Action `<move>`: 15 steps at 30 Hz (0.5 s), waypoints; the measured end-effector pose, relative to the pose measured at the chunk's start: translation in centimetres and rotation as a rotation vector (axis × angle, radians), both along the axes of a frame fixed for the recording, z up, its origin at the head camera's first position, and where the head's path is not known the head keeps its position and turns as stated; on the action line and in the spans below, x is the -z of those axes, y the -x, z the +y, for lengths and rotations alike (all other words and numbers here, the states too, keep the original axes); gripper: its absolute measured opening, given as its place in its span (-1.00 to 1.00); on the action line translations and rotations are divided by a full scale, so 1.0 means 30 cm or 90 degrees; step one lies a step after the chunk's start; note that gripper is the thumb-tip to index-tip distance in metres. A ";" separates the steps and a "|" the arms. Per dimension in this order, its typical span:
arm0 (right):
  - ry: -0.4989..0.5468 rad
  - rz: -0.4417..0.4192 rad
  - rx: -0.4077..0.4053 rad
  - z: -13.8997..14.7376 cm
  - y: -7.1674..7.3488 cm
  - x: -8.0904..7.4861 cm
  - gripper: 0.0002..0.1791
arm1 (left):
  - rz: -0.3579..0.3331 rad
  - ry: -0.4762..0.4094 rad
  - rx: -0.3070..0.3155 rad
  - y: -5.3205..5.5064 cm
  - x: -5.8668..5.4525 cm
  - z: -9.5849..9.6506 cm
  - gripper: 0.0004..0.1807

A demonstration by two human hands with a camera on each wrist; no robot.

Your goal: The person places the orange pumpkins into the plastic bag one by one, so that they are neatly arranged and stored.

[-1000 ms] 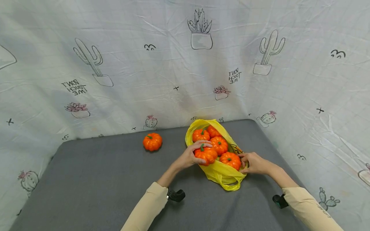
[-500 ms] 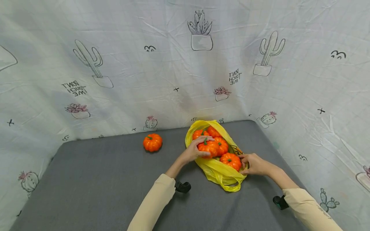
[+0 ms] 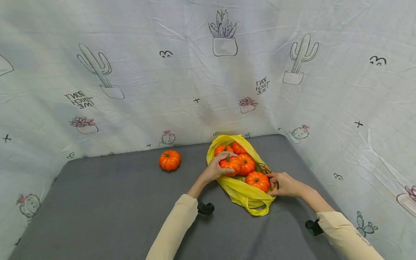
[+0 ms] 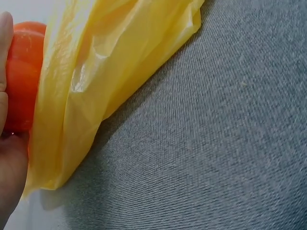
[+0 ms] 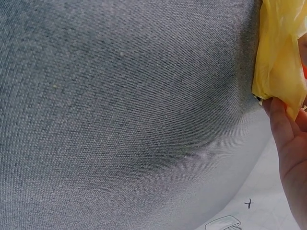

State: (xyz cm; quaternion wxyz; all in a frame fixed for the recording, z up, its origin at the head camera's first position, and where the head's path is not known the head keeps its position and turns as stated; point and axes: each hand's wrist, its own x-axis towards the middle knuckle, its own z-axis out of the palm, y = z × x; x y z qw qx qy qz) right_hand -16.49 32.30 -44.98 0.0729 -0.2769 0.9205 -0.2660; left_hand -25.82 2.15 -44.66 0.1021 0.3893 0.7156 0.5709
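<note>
A yellow plastic bag (image 3: 238, 189) lies on its side with its mouth spread, several orange toy pumpkins inside it. My left hand (image 3: 215, 169) grips one pumpkin (image 3: 230, 165) by its sides, over the bag's opening, its green stem upward. In the left wrist view, that pumpkin (image 4: 23, 76) shows between the fingers and the yellow plastic. Another pumpkin (image 3: 258, 181) sits at the near side of the mouth. Beside it, my right hand (image 3: 285, 184) pinches the bag's edge; the right wrist view shows thumb and fingers on the yellow plastic (image 5: 283, 62).
A single pumpkin (image 3: 170, 160) rests on the grey table (image 3: 113, 202) to the left of the bag. Behind the table and along its right side hangs a white curtain (image 3: 139, 72) printed with cacti. The bag's handle loop (image 3: 258, 209) lies toward the near side.
My left hand has carried its pumpkin farther back, deeper over the bag's opening. The right hand keeps its hold on the bag's edge, and the lone pumpkin stays put.
</note>
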 end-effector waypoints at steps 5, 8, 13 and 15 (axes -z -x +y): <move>-0.001 0.004 0.000 0.000 -0.001 0.006 -0.62 | 0.024 -0.002 -0.005 -0.005 0.000 -0.003 -0.45; 0.000 0.003 0.000 0.000 -0.002 0.009 -0.63 | 0.029 -0.009 -0.006 -0.009 0.003 -0.005 -0.45; -0.002 0.006 0.002 0.001 -0.004 0.014 -0.63 | 0.044 -0.014 -0.023 -0.005 0.019 -0.004 -0.41; -0.004 0.008 0.004 0.001 -0.005 0.015 -0.63 | 0.050 -0.009 -0.028 0.000 0.027 -0.004 -0.37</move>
